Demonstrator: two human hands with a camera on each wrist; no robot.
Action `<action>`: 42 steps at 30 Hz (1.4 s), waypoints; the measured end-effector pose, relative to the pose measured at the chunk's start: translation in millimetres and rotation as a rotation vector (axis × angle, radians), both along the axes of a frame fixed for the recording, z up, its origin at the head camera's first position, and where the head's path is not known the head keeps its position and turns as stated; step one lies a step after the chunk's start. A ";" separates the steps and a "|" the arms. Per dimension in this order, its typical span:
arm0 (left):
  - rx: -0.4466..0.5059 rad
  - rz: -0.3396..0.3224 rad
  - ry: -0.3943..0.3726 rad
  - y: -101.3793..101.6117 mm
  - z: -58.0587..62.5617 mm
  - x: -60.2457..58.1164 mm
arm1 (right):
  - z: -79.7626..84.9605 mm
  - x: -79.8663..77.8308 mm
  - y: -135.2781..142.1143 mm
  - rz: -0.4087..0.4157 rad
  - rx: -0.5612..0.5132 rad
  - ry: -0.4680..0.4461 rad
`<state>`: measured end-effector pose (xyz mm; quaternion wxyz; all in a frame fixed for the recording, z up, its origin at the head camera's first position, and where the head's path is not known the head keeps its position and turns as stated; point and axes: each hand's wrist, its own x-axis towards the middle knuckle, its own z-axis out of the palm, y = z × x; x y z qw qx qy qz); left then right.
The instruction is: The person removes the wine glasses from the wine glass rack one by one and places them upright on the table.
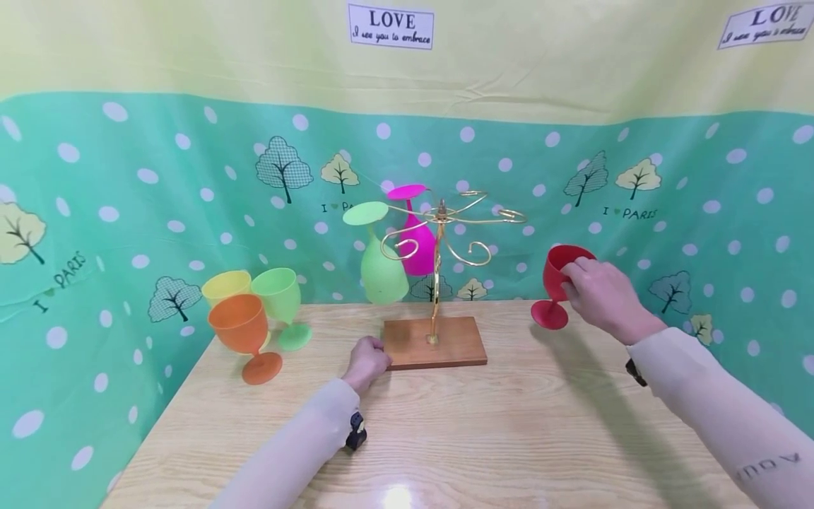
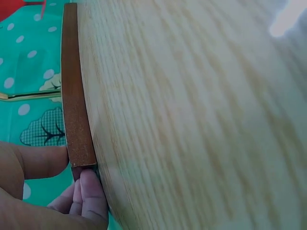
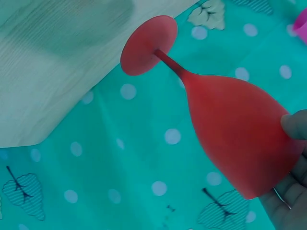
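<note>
My right hand (image 1: 600, 293) grips a red goblet (image 1: 555, 276) near the rim of its bowl, at the table's back right. In the right wrist view, the thumb and fingers pinch the goblet's bowl (image 3: 235, 129). Whether its foot touches the table I cannot tell. With my left hand (image 1: 367, 360) I hold the left front corner of a wooden base (image 1: 458, 343), thumb and fingers pinching its end in the left wrist view. From that base rises a gold wire rack (image 1: 437, 276) with curled arms. A green goblet (image 1: 384, 272) and a magenta goblet (image 1: 416, 247) hang from it upside down.
Left of the rack, an orange goblet (image 1: 240, 325), a yellow goblet (image 1: 225, 284) and another green goblet (image 1: 280, 293) stand upright close together. A patterned curtain (image 1: 528, 155) hangs behind and beside the wood-grain table (image 1: 483, 438).
</note>
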<state>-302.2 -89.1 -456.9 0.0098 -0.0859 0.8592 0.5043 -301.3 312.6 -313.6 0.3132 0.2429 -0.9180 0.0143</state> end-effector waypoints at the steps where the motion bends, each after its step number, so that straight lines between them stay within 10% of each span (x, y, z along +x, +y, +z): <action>1: -0.003 0.002 -0.001 0.2 -0.7 -0.2 | -0.4 -2.4 1.9 -0.013 0.002 -0.010; 42: -0.032 -0.015 -0.006 -0.3 -1.4 -2.0 | -30.4 -49.0 38.5 -0.283 -0.038 -0.333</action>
